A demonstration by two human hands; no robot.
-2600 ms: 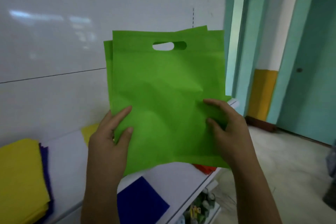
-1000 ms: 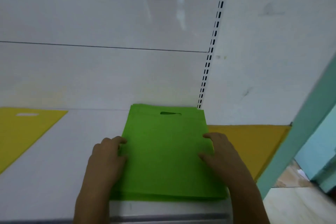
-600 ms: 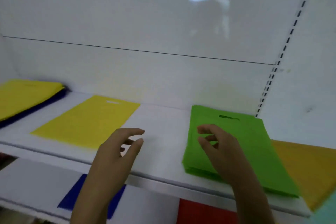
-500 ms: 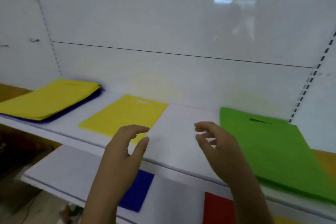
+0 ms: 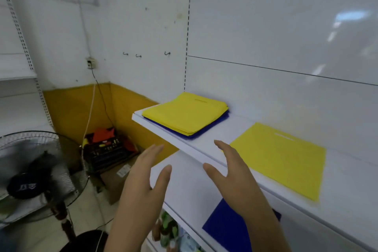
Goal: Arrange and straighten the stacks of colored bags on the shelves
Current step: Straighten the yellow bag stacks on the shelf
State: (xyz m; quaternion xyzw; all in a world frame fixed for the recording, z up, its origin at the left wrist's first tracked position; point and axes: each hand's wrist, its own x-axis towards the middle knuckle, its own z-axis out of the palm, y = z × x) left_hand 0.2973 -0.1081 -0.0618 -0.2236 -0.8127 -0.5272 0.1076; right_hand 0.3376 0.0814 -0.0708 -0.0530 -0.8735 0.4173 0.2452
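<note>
Hovering before the white upper shelf (image 5: 184, 147), both hands are showing a released grip: the left hand (image 5: 143, 182) and the right hand (image 5: 235, 180) are holding nothing, fingers straight and slightly spread, palms turned toward each other. Neither is touching a bag.

A stack of flat, thin fabric-like bags is lying at the shelf's left end: yellow bags (image 5: 186, 114) on top, squared into a neat rectangle with a slot handle near the back edge, and blue bags (image 5: 206, 129) underneath, peeking out along the front and right sides. Just right of the right hand, a single yellow bag (image 5: 282, 159) is lying flat on the same shelf, turned at a slant to the shelf edge. On the lower shelf (image 5: 190, 188), a blue bag (image 5: 227, 229) is lying flat, partly covered by the right forearm.

A standing fan (image 5: 34, 172) is sitting at the left on the floor, with a cardboard box (image 5: 116, 178) and a dark crate (image 5: 106, 153) of tools against the yellow-painted wall. Bare shelf is showing between the stack and the single bag.
</note>
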